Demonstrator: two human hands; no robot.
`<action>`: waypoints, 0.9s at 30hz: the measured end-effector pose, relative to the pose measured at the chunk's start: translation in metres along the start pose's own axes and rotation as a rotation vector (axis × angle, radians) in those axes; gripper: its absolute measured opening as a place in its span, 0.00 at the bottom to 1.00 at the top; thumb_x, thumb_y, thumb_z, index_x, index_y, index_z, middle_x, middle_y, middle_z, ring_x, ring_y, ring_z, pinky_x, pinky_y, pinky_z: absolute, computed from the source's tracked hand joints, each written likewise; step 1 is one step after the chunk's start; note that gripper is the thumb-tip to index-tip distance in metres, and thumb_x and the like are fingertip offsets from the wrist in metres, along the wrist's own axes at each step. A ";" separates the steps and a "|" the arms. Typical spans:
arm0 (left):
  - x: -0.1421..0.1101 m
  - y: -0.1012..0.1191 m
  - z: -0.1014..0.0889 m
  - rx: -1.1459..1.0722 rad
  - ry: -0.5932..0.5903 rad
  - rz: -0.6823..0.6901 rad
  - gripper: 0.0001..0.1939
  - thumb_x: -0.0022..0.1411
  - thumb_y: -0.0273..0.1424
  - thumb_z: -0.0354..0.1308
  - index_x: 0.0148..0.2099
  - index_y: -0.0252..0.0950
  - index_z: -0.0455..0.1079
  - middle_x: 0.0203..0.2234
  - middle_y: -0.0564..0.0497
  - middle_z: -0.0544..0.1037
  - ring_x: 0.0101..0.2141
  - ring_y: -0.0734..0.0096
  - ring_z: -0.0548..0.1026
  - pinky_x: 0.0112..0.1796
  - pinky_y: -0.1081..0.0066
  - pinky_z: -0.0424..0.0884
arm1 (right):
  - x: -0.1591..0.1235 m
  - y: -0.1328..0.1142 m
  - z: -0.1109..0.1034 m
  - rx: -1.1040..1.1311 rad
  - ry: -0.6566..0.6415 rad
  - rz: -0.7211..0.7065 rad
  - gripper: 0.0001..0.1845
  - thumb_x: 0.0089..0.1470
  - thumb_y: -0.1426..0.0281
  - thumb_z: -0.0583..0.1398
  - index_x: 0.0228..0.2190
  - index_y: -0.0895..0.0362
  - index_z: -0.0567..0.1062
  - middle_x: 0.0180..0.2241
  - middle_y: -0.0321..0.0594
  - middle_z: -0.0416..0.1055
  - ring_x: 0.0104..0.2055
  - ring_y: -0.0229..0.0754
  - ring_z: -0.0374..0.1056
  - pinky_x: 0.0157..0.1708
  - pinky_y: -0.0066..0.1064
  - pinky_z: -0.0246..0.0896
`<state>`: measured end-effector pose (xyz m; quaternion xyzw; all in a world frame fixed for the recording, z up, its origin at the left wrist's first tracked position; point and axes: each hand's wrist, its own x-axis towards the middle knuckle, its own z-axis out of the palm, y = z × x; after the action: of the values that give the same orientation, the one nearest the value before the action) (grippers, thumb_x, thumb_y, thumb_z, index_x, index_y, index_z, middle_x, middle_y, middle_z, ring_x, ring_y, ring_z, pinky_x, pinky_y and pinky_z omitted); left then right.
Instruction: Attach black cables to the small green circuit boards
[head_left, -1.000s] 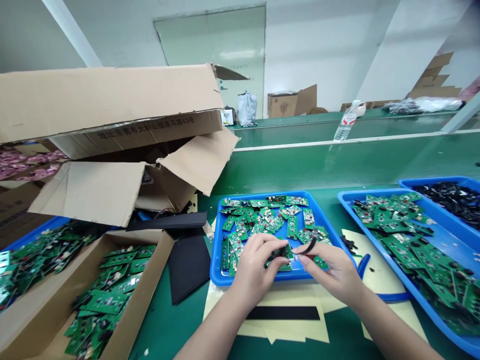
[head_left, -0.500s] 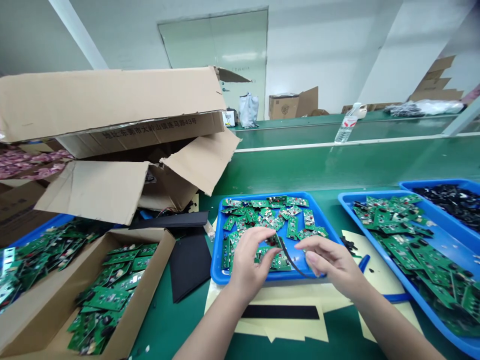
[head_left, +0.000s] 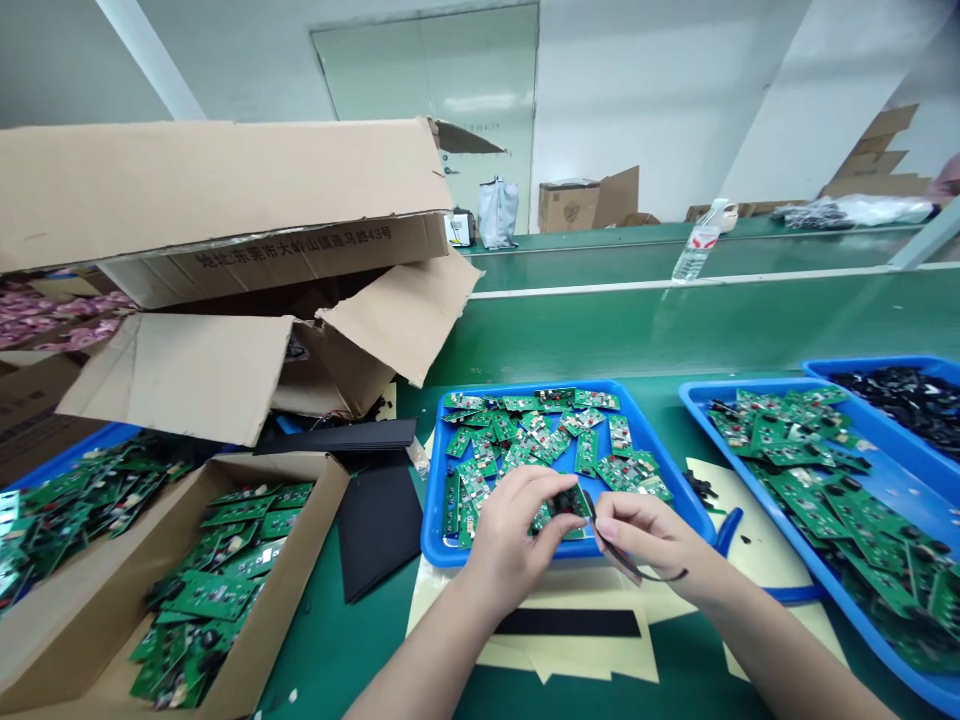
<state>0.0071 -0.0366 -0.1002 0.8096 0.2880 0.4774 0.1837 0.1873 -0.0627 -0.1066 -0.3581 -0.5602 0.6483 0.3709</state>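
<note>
Green circuit board [head_left: 568,503] clenched in left hand [head_left: 517,528], just above the blue plastic tray [head_left: 433,500] of loose boards [head_left: 525,430]; right hand [head_left: 646,535] pinches a thin black strip [head_left: 628,560] at the board's edge. Risk: a slack pinch could drop the board onto them, or the strip's free end could snag them.

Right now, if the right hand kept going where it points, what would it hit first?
Likely the green circuit board in the left hand, just beyond the fingertips of the right hand, though depth is hard to judge.
</note>
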 end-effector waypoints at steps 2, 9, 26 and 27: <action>0.000 0.000 0.000 -0.072 -0.031 -0.033 0.12 0.59 0.32 0.59 0.46 0.37 0.69 0.34 0.46 0.77 0.36 0.65 0.74 0.36 0.66 0.72 | 0.002 0.001 -0.001 0.010 -0.024 0.012 0.22 0.53 0.53 0.57 0.21 0.57 0.62 0.13 0.28 0.58 0.15 0.29 0.48 0.17 0.24 0.43; 0.000 0.000 -0.002 -0.211 -0.140 -0.161 0.17 0.56 0.33 0.62 0.48 0.36 0.69 0.33 0.47 0.75 0.33 0.67 0.73 0.35 0.67 0.72 | 0.005 0.006 -0.001 0.014 -0.056 -0.001 0.23 0.53 0.52 0.56 0.20 0.56 0.61 0.11 0.28 0.58 0.14 0.29 0.47 0.17 0.24 0.42; 0.002 0.012 -0.006 -0.313 -0.249 -0.255 0.17 0.59 0.30 0.59 0.51 0.37 0.70 0.38 0.45 0.75 0.40 0.66 0.73 0.42 0.68 0.70 | 0.000 0.004 0.001 -0.252 0.117 -0.160 0.23 0.56 0.54 0.53 0.19 0.56 0.61 0.16 0.31 0.57 0.19 0.33 0.51 0.20 0.26 0.48; 0.002 0.012 -0.007 -0.312 -0.257 -0.260 0.16 0.59 0.30 0.59 0.51 0.37 0.70 0.39 0.45 0.75 0.40 0.65 0.73 0.42 0.67 0.70 | -0.001 0.004 0.001 -0.277 0.130 -0.170 0.23 0.56 0.54 0.53 0.19 0.56 0.61 0.16 0.31 0.56 0.20 0.33 0.50 0.20 0.26 0.48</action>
<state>0.0058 -0.0446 -0.0885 0.7817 0.2867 0.3815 0.4015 0.1860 -0.0642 -0.1104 -0.3983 -0.6473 0.5065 0.4071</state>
